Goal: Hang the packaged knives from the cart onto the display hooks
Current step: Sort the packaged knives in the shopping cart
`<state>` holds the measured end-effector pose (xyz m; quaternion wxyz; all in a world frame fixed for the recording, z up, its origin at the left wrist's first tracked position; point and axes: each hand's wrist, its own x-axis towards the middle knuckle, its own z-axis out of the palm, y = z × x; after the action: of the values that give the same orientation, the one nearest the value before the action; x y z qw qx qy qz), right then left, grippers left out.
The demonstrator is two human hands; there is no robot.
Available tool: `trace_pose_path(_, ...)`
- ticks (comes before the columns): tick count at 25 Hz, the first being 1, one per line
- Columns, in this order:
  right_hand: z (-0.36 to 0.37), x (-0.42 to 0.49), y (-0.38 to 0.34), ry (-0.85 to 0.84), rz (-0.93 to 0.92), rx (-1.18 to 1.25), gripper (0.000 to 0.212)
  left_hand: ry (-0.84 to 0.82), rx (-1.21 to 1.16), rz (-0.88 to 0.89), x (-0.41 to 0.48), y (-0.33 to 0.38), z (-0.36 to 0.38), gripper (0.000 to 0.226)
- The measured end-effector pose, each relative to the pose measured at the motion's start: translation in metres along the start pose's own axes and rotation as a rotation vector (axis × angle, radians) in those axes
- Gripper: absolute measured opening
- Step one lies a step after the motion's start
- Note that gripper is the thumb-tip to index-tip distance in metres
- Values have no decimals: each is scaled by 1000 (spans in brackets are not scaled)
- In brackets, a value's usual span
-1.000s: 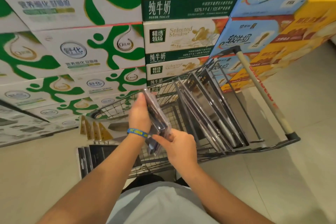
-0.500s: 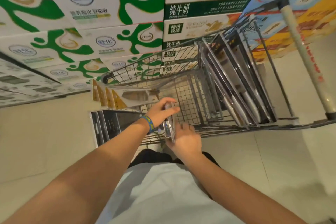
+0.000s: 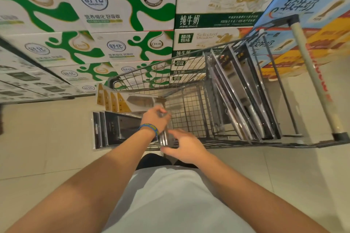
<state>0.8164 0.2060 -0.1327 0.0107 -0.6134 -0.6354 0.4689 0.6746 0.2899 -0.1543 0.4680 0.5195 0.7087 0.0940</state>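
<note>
Knife packs (image 3: 165, 138) held edge-on at the near-left corner of the cart (image 3: 151, 73), just over the wire basket. Left grip (image 3: 154, 119) clenched round their upper end, right grip (image 3: 186, 145) pinching the lower end. More packs (image 3: 244, 96) lean upright in the cart's right side; milk cartons (image 3: 123, 5) stacked behind
</note>
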Motion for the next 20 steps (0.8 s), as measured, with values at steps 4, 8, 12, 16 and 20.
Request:
trace_pose_path(4,-25,-14,16,190,74,52,55,-94,167,-122,-2,18,5,25)
trace_pose_path(8,-47,-19,13,179,34,54,47,-109,320,-146,-11,39,16,30)
trace_pose_path(12,-74,-27,15,86,-29,2,44,-91,429,-88,-10,51,18,41)
trace_pose_path(16,-95,-53,14,248,-203,18,28,-80,380,-117,-15,42,30,44)
trace_pose_path(20,-142,-40,23,786,-166,105,25,86,303,-187,-17,34,44,50)
